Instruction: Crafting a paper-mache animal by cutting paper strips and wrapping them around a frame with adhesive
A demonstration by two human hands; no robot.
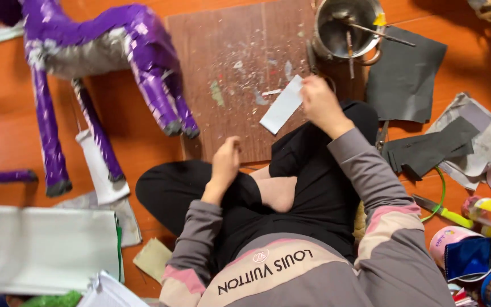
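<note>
My right hand (320, 105) pinches one end of a white paper strip (282, 105) over a brown board (228, 74) speckled with glue and paper bits. Resting on my black trouser leg near the board's front edge is my left hand (225, 162), fingers curled with nothing visible in them. I sit cross-legged with one bare foot (277, 193) showing.
A purple taped animal figure (115, 45) lies at the left of the board. A metal pot (348, 25) with sticks in it stands at the back. Dark grey paper sheets (404, 74) lie at the right, with a yellow-handled knife (444, 213) and jars (464, 253). White sheets (46, 247) lie at the lower left.
</note>
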